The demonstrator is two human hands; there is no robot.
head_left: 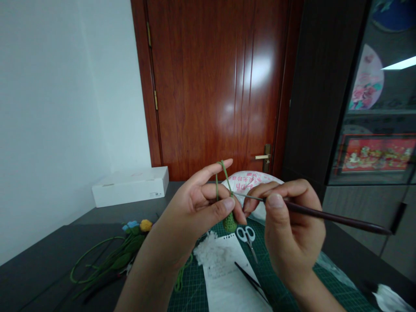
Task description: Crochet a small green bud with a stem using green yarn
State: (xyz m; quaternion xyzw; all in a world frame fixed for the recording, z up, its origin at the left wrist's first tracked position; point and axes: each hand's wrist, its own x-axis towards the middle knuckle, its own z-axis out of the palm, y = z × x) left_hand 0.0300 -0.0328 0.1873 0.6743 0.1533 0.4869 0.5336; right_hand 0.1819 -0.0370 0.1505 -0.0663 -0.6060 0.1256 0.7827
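My left hand point(204, 199) pinches a small green crocheted piece point(230, 223) between thumb and fingers. Green yarn point(225, 171) loops over its raised index finger and runs down to the top of the piece. In my right hand point(292, 229) is a crochet hook point(338, 219) with a dark handle, held like a pen. Its thin metal shaft points left, and the tip meets the yarn at the top edge of the crocheted piece. My left fingers partly hide the piece.
Below the hands lie white-handled scissors point(246, 235), a written notebook page point(224, 286), black tweezers point(250, 281) and white stuffing point(209, 251) on a green cutting mat point(191, 286). Crocheted flowers point(136, 226) lie left. Behind are a white box point(130, 186) and a printed plastic bag point(250, 180).
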